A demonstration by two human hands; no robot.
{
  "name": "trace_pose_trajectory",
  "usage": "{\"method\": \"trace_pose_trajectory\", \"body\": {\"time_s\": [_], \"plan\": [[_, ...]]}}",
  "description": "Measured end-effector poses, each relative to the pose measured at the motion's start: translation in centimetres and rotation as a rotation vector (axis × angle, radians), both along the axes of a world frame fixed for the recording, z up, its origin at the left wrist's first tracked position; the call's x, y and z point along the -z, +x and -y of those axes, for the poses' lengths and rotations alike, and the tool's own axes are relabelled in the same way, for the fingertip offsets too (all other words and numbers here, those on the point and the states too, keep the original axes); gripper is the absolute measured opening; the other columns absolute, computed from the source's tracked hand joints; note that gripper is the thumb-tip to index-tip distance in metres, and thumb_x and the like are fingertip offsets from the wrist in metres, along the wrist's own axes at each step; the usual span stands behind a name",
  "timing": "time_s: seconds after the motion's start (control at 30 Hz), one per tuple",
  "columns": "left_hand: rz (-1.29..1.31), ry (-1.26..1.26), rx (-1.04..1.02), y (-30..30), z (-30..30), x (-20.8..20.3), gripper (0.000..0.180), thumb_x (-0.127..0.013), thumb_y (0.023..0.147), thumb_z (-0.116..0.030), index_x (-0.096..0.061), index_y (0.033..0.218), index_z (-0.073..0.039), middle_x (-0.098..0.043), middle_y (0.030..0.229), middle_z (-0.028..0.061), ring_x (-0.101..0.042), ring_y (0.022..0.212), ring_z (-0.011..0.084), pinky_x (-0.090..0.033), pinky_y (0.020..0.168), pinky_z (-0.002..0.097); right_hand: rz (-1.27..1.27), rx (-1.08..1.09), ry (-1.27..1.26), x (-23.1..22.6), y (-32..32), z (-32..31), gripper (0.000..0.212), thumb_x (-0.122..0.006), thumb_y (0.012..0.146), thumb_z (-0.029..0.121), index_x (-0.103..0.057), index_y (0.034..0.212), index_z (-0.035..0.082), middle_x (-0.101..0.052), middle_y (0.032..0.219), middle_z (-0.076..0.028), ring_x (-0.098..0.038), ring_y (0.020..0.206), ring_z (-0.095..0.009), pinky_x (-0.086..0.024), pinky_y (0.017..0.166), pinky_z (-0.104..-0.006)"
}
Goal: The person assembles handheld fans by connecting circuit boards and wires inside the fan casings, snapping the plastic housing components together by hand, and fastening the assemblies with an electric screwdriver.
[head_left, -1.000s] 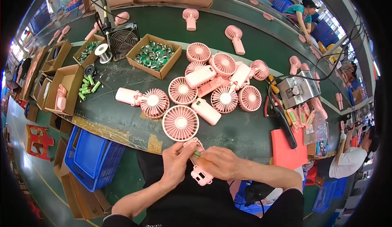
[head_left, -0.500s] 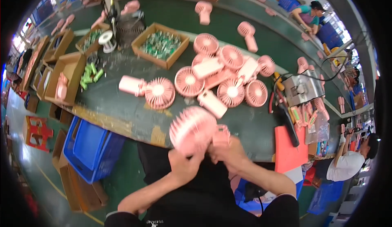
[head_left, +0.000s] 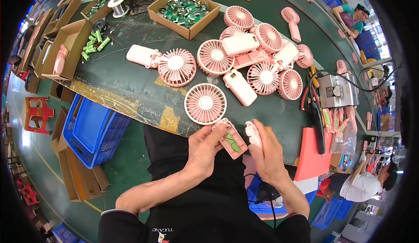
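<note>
My left hand [head_left: 204, 149] grips a pink handheld fan [head_left: 205, 104] near its neck, its round grille resting toward the table's front edge. The fan's handle [head_left: 233, 143] is uncovered, and a green battery and thin wires show inside it. Just right of it, my right hand [head_left: 268, 151] holds a pink handle cover [head_left: 252, 134] between thumb and fingers, apart from the handle. Beyond my hands lies a heap of pink fans [head_left: 263, 78], with one more fan [head_left: 176, 67] lying to its left.
A cardboard box of green circuit boards [head_left: 185, 16] stands at the back, beside a solder spool [head_left: 118, 6]. Green batteries [head_left: 94, 44] lie at left. To the right are a black-handled tool [head_left: 317, 127], a metal device [head_left: 338, 90] and a red-pink sheet [head_left: 312, 155]. Co-workers sit farther right.
The fan has turned so its grille lies flat and its handle points toward me. My right hand has moved right, with the cover now apart from the handle. The view has shifted too.
</note>
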State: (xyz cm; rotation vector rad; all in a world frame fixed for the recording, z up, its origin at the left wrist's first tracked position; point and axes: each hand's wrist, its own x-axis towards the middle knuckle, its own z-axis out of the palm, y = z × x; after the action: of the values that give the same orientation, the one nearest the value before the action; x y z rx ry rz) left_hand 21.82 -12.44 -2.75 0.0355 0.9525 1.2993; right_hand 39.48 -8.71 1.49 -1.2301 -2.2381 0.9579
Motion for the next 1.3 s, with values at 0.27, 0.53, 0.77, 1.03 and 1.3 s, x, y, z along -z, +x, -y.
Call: {"method": "trace_pose_trajectory", "body": {"time_s": [0.27, 0.53, 0.77, 1.03, 1.3], "plan": [[0.075, 0.058, -0.032, 0.1, -0.1, -0.3, 0.025, -0.056, 0.099, -0.023, -0.063, 0.109, -0.001, -0.066, 0.101, 0.0046, -0.063, 0.094, 0.0136, -0.05, 0.088, 0.0328, 0.091, 0.017, 0.412, 1.2, -2.4, 0.8, 0.059, -0.076, 0.074, 0.007, -0.051, 0.126, -0.006, -0.057, 0.112, -0.021, -0.056, 0.093, -0.038, -0.049, 0.077, -0.0432], [0.155, 0.087, -0.056, 0.1, -0.2, 0.1, 0.036, -0.048, 0.102, -0.036, -0.06, 0.11, -0.002, -0.064, 0.108, 0.0054, -0.061, 0.098, 0.0134, -0.048, 0.087, 0.032, 0.14, 0.043, 0.538, 2.0, -4.1, 0.6, 0.058, -0.08, 0.07, 0.007, -0.056, 0.121, -0.006, -0.057, 0.108, -0.017, -0.055, 0.088, -0.035, -0.048, 0.072, -0.0411], [0.12, 0.084, -0.053, -0.1, -0.5, 0.1, 0.039, -0.048, 0.102, -0.038, -0.06, 0.111, -0.003, -0.063, 0.104, 0.0051, -0.061, 0.093, 0.013, -0.048, 0.083, 0.0302, 0.159, 0.04, 0.548, 2.6, -4.7, 0.2, 0.058, -0.079, 0.071, 0.01, -0.056, 0.122, -0.006, -0.057, 0.106, -0.016, -0.054, 0.087, -0.034, -0.048, 0.069, -0.0403], [0.02, 0.047, -0.068, 0.5, -0.6, 1.3, 0.021, -0.056, 0.098, -0.022, -0.064, 0.1, -0.003, -0.064, 0.094, 0.0037, -0.062, 0.081, 0.0106, -0.049, 0.071, 0.0247, 0.169, 0.07, 0.55, 2.9, -4.5, 0.3, 0.05, -0.071, 0.074, 0.014, -0.058, 0.121, 0.001, -0.057, 0.101, -0.012, -0.055, 0.088, -0.031, -0.049, 0.067, -0.0392], [-0.025, 0.043, 0.012, -0.1, -1.2, 0.6, 0.028, -0.061, 0.095, -0.018, -0.06, 0.114, 0.002, -0.065, 0.107, 0.0079, -0.063, 0.097, 0.0159, -0.051, 0.083, 0.0305, 0.216, 0.129, 0.694, 2.6, -4.4, 0.6, 0.054, -0.072, 0.075, 0.023, -0.057, 0.118, -0.006, -0.052, 0.092, -0.011, -0.051, 0.082, -0.026, -0.047, 0.072, -0.0324]]}}
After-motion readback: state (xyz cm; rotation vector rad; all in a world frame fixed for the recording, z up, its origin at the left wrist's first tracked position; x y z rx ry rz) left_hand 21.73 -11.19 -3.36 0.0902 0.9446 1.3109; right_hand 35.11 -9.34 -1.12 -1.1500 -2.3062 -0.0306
